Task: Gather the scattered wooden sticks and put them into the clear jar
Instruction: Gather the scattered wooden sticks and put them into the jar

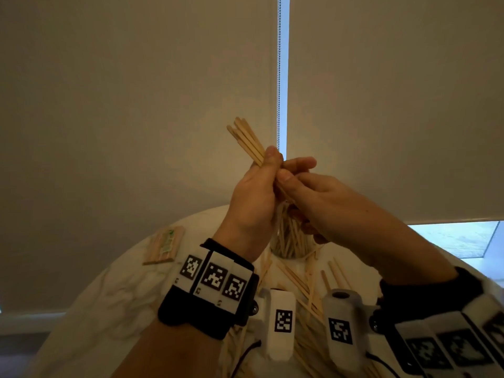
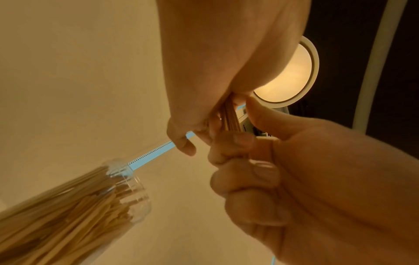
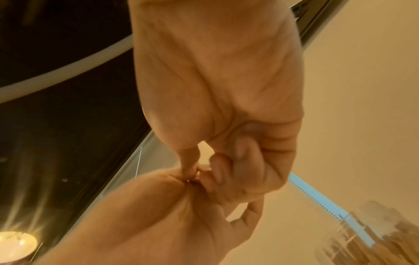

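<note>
Both hands are raised above the clear jar [image 1: 293,242], which stands on the table packed with wooden sticks. My left hand [image 1: 268,165] grips a bundle of wooden sticks [image 1: 246,139] that points up and to the left. My right hand [image 1: 296,170] pinches the same bundle lower down between thumb and fingers. In the left wrist view the bundle [image 2: 229,116] shows between the two hands, with the jar [image 2: 79,206] at lower left. In the right wrist view the hands hide the sticks, and the jar [image 3: 374,236] is a blur at lower right.
Several loose sticks [image 1: 302,285] lie scattered on the round white table [image 1: 114,296] in front of the jar. A wrapped packet of sticks [image 1: 163,246] lies at the left. Behind the table hang roller blinds with a bead chain [image 1: 278,77].
</note>
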The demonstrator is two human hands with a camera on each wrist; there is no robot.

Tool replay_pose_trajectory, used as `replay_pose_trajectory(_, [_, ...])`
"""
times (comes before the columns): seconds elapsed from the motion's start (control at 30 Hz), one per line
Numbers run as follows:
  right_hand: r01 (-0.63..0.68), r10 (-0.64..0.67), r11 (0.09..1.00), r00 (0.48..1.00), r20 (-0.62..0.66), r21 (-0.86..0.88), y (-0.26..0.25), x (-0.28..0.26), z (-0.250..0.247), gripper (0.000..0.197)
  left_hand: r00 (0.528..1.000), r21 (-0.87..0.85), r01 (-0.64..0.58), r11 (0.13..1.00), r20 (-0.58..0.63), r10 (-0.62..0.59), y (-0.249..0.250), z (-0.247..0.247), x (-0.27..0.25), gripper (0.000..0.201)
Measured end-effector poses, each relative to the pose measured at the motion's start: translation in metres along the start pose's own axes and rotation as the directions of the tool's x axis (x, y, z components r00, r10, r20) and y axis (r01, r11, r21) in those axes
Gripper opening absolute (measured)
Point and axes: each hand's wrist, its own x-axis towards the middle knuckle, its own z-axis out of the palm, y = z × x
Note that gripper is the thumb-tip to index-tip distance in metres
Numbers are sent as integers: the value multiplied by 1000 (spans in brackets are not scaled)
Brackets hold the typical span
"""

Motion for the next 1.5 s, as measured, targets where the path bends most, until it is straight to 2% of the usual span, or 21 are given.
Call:
replay_pose_trajectory(0.07, [51, -50, 998, 999, -18, 29, 2, 3, 6, 56, 999, 43, 49, 998, 3, -49, -3, 2, -1, 52])
replay_pose_trajectory(0.13, [89, -88, 996, 995, -49, 1, 4, 4, 9, 55, 995, 42, 97, 994, 12, -98, -4, 1, -1, 51])
replay_pose_trajectory(0.23, [125, -130, 988, 990, -53, -86, 5, 4, 6, 44, 981, -17, 173, 985, 90, -170, 4, -6, 0, 38])
replay_pose_trajectory(0.3, [108, -116, 979, 993, -38, -173, 5, 3, 2, 47, 971, -82, 216, 973, 123, -206, 12, -10, -1, 26])
replay_pose_trajectory(0.37, [79, -82, 966, 997, -2, -244, 6, 1, -3, 53, 983, -190, 183, 964, 63, -175, 19, -15, 1, 19])
replay_pose_trajectory(0.43, [61, -45, 958, 997, 63, -280, 6, -2, -8, 54, 991, -335, 71, 940, -82, -104, 24, -23, 3, 31])
replay_pose_trajectory(0.5, [56, -21, 953, 992, 121, -297, 5, -3, -9, 56, 976, -416, -18, 909, -205, -74, 27, -29, 4, 35])
replay_pose_trajectory(0.53, [61, -21, 953, 990, 138, -296, 6, -3, -7, 60, 968, -415, -19, 910, -234, -87, 26, -28, 5, 34])
replay_pose_trajectory(0.63, [104, -50, 942, 983, 175, -319, 7, -1, 3, 69, 951, -327, 50, 944, -272, -144, 18, -17, 5, 40])
replay_pose_trajectory(0.7, [112, -48, 928, 981, 185, -354, 10, 0, 7, 61, 946, -262, 66, 963, -291, -144, 13, -13, 4, 43])
replay_pose_trajectory(0.8, [83, -56, 894, 996, 75, -440, 11, 3, 5, 41, 969, -216, 107, 970, -194, -150, 18, -16, 1, 44])
replay_pose_trajectory(0.87, [44, -41, 879, 999, 16, -476, 13, 5, 3, 37, 978, -142, 140, 980, -138, -159, 23, -19, -1, 43])
replay_pose_trajectory(0.97, [-38, -5, 853, 997, -82, -520, 20, 8, 1, 32, 986, 155, 129, 980, -129, -109, 23, -20, -2, 45])
replay_pose_trajectory(1.07, [-75, -13, 837, 988, -156, -542, 24, 9, -2, 26, 989, 379, 112, 919, -136, -64, 19, -17, -2, 56])
replay_pose_trajectory(1.17, [-93, 16, 840, 989, -146, -535, 27, 10, -1, 24, 984, 399, 152, 904, -143, -103, 14, -14, -2, 59])
replay_pose_trajectory(1.23, [-96, 24, 837, 990, -139, -538, 29, 11, 0, 24, 982, 351, 155, 924, -157, -105, 13, -12, -2, 50])
replay_pose_trajectory(1.3, [-104, 24, 826, 988, -150, -554, 30, 12, 0, 25, 974, 268, 110, 957, -222, -50, 14, -12, -1, 35])
replay_pose_trajectory(1.37, [-119, 37, 810, 988, -152, -574, 31, 12, 1, 22, 960, 219, 73, 973, -280, -10, 15, -14, 1, 29])
replay_pose_trajectory(1.43, [-126, 55, 802, 989, -136, -584, 31, 13, 2, 18, 972, 317, 137, 938, -227, -65, 13, -14, 0, 32])
replay_pose_trajectory(1.5, [-121, 63, 785, 991, -115, -607, 33, 13, 3, 16, 976, 459, 201, 865, -168, -138, 7, -13, -1, 38])
